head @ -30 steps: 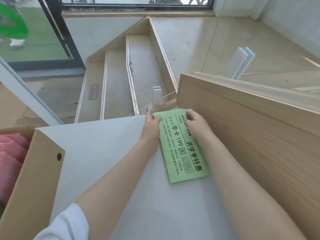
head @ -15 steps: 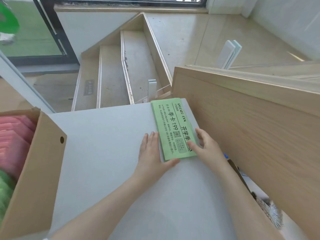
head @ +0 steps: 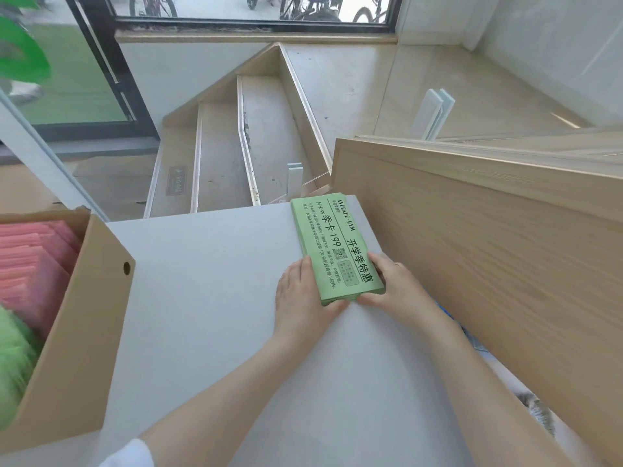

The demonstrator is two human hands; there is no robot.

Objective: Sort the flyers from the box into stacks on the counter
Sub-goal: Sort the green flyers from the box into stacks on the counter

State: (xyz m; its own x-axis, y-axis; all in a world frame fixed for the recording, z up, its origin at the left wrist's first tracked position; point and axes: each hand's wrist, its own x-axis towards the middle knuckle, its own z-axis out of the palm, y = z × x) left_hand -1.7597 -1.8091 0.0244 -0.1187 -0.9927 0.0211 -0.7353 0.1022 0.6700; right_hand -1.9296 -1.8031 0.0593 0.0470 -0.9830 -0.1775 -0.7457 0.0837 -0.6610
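1. Green flyer stack (head: 332, 244) lies flat at the grey counter's (head: 209, 298) far right corner
2. Cardboard box (head: 84, 348) at left holds pink flyers (head: 30, 264) and green flyers (head: 13, 358)

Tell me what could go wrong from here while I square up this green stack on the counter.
1. The green stack reaches the counter's far edge above the stairs; a forward push from the hands (left hand, right hand) could send flyers over.
2. It lies close to the wooden panel, so sheets might catch there.
3. The box holds pink and green flyers; colours could get mixed.
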